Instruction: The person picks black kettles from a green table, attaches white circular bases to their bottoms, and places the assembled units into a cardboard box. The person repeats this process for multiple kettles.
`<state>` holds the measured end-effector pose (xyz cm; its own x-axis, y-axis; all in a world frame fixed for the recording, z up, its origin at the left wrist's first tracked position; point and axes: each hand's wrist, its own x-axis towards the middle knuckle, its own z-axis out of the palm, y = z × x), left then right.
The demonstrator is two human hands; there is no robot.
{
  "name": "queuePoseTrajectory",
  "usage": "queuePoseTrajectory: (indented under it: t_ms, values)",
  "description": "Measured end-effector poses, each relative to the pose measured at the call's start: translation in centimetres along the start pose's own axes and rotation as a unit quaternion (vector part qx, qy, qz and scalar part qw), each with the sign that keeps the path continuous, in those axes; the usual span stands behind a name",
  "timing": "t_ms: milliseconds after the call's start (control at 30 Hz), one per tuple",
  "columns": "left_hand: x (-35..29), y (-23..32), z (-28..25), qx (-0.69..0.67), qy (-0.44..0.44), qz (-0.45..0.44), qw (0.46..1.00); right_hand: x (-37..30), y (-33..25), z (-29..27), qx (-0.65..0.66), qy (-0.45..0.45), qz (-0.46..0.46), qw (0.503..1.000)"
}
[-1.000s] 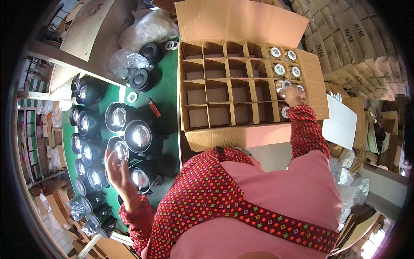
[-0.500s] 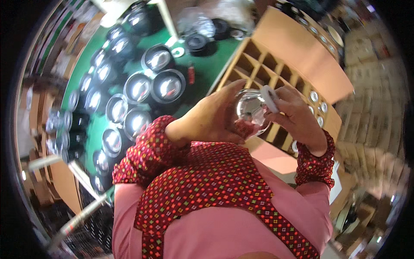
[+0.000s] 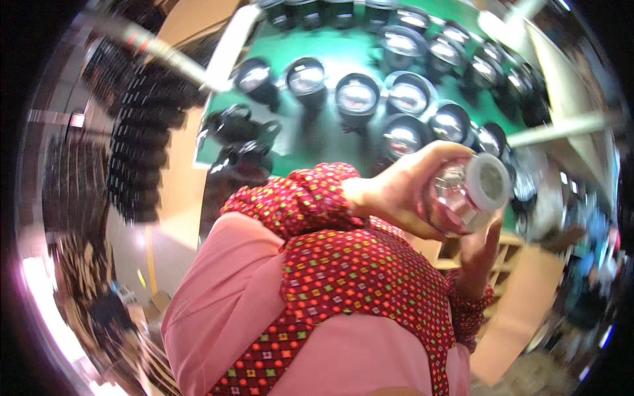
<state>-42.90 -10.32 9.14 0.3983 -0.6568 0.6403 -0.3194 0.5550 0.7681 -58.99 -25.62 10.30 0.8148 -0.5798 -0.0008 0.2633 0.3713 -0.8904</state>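
Note:
A clear, rounded jar (image 3: 451,201) rests tilted in my left hand (image 3: 399,191), whose fingers and thumb wrap round its side. Over its mouth sits a whitish translucent lid or ring (image 3: 495,185), facing up and to the right. My right hand (image 3: 479,254) is just below the jar, blurred and partly hidden behind it. Whether its fingers touch the jar I cannot tell.
Ahead stands a green table (image 3: 284,49) with several dark, round vessels with shiny tops (image 3: 357,96). Glossy black pieces (image 3: 241,155) lie at its left corner. At lower right is a divided cardboard box (image 3: 508,254) with a raised flap (image 3: 525,307); black crates (image 3: 142,152) are stacked left.
My view has swung left, so the table now lies ahead and the box at lower right. The jar's lid has turned toward me, and my right hand has left it and dropped below the jar.

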Motion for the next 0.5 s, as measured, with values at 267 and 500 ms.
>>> queuePoseTrajectory:
  t_ms: [267,500]
  values:
    - [-3.9,-3.0,-7.0,0.233,0.091,-0.015,0.968,7.8,9.8,2.8,-0.105,-0.193,0.087,0.972]
    - [-20.5,0.5,-19.7,0.679,0.115,-0.417,0.593,9.5,11.0,-2.2,0.273,-0.234,0.424,0.831]
